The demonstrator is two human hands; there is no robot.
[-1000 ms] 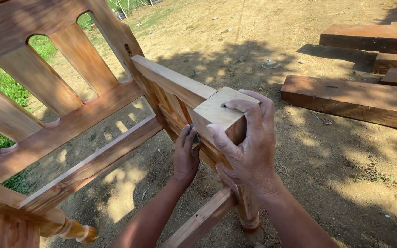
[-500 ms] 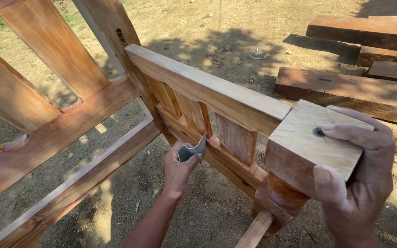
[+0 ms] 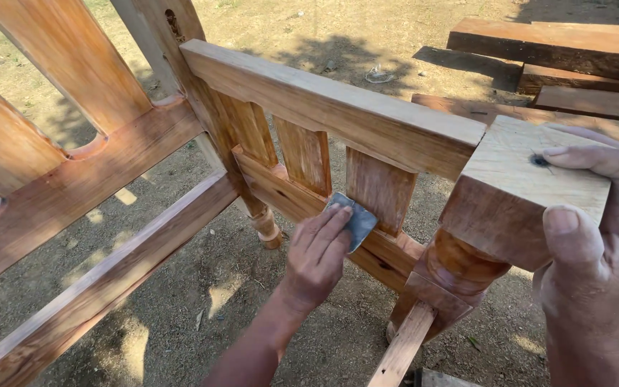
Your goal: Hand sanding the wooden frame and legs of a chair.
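Left hand: your left hand (image 3: 317, 258) presses a grey sandpaper piece (image 3: 356, 221) flat under closed fingers against the lower rail (image 3: 288, 195) of the wooden chair frame (image 3: 324, 107).
Right hand: your right hand (image 3: 596, 236) clamps the square post top (image 3: 531, 188), thumb on its front edge, forefinger across the top.
Edges: the sandpaper sits between two slats (image 3: 381, 186), touching the right one.
Open room: bare dirt ground (image 3: 216, 279) below the rail; timber beams (image 3: 560, 43) lie well apart.

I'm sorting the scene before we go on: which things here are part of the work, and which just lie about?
In use:
- left hand pressing a grey sanding sheet against the lower rail
- right hand gripping the square post top
- wooden bench frame

Lying about:
- stacked timber beams on the dirt
- small bit of litter on the ground
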